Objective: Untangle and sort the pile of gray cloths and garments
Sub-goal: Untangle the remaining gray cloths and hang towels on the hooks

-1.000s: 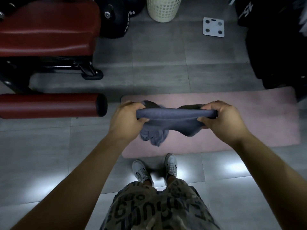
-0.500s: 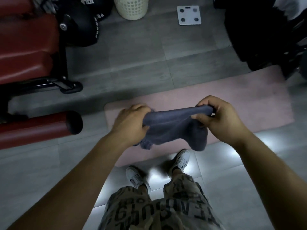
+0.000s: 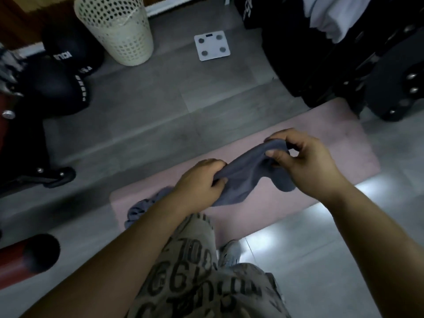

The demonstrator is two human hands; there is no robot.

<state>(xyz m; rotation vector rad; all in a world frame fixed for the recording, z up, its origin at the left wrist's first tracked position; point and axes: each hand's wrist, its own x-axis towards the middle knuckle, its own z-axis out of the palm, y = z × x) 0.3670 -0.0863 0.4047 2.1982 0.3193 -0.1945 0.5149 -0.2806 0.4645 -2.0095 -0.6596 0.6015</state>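
Observation:
A gray cloth (image 3: pixel 244 173) is stretched in the air between both hands, above a pink mat (image 3: pixel 321 138). My left hand (image 3: pixel 199 182) is closed on its lower left end. My right hand (image 3: pixel 305 161) pinches its upper right end between thumb and fingers. A loose fold of the cloth hangs down under my right hand. Another crumpled gray garment (image 3: pixel 143 206) lies on the mat's left part, partly hidden behind my left forearm.
A perforated cream laundry basket (image 3: pixel 117 31) stands at the back, with a white bathroom scale (image 3: pixel 212 45) to its right. Black weight plates (image 3: pixel 62 86) and a red padded bench roller (image 3: pixel 25 258) are at the left. Dark equipment (image 3: pixel 344 72) fills the right back.
The view swung left and up, and my body turned. The cloth is now held slanted, with my right hand higher and my left hand lower. A second garment on the mat came into view.

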